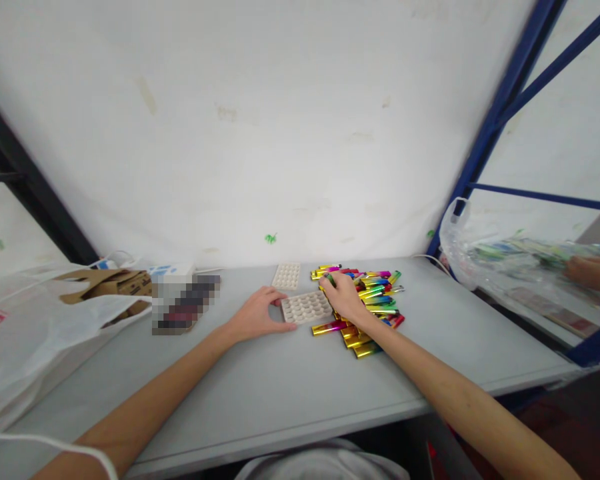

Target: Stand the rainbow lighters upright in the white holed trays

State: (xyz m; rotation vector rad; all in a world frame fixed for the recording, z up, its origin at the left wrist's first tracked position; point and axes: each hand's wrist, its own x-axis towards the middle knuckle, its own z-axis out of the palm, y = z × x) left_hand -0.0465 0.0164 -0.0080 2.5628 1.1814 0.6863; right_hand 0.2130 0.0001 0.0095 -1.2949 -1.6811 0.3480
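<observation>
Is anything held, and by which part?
The left hand holds the nearer tray by its left end; whether the right hand holds anything cannot be told.

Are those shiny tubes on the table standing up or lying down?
Lying down: the shiny tubes show their long sides, heaped at different angles on the gray table, around the right hand.

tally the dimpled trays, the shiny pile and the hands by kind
dimpled trays: near tray and far tray, 2
shiny pile: 1, pieces overlap too much to count
wearer's hands: left hand and right hand, 2
other person's hand: 1
total: 6
</observation>
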